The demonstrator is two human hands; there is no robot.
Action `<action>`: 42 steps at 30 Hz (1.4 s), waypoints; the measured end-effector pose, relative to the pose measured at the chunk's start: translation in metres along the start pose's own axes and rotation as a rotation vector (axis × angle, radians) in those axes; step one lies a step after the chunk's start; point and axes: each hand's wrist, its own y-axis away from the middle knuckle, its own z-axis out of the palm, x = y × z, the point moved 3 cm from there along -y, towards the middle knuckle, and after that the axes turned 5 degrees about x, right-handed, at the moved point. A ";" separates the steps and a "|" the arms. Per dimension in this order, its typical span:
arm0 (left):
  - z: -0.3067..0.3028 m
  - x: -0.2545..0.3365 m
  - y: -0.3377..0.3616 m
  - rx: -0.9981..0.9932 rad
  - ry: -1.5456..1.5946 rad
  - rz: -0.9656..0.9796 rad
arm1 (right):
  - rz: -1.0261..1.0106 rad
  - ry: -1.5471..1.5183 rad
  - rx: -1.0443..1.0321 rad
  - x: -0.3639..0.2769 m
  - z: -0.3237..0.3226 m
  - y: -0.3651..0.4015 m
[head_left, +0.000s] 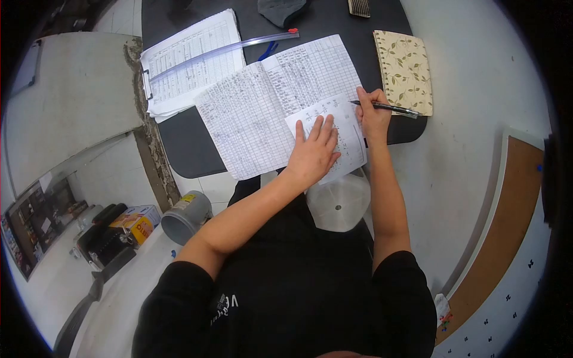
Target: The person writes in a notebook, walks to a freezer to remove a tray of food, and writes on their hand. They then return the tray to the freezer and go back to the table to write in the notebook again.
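My left hand (312,151) lies flat with its fingers spread on a loose white sheet (352,152) that carries handwritten marks. Beneath that sheet an open ledger book (239,122) shows pages of ruled grid filled with handwriting. In my right hand (374,119) is a black pen (394,108), gripped between thumb and fingers, its tip pointing left over the sheet's upper right part. The right hand rests near the right edge of the sheet and the ledger.
Left of the ledger lies a clipboard with papers (179,89), crossed by a clear plastic strip (227,52) with a red end. A leaf-patterned spiral notebook (406,71) sits at the black table's (185,146) right side. A grey bucket (186,218) stands lower left.
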 end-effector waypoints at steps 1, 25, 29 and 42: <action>0.000 0.000 0.000 -0.005 -0.012 0.000 | -0.010 0.021 -0.009 -0.001 -0.002 0.000; 0.003 -0.001 -0.002 -0.022 -0.023 -0.002 | -0.389 0.532 -0.196 0.003 0.045 0.003; 0.004 -0.001 -0.002 -0.036 -0.011 -0.010 | -0.392 0.544 -0.217 0.003 0.048 0.004; 0.004 -0.002 -0.002 -0.043 -0.015 -0.008 | -0.458 0.602 -0.238 0.003 0.050 0.002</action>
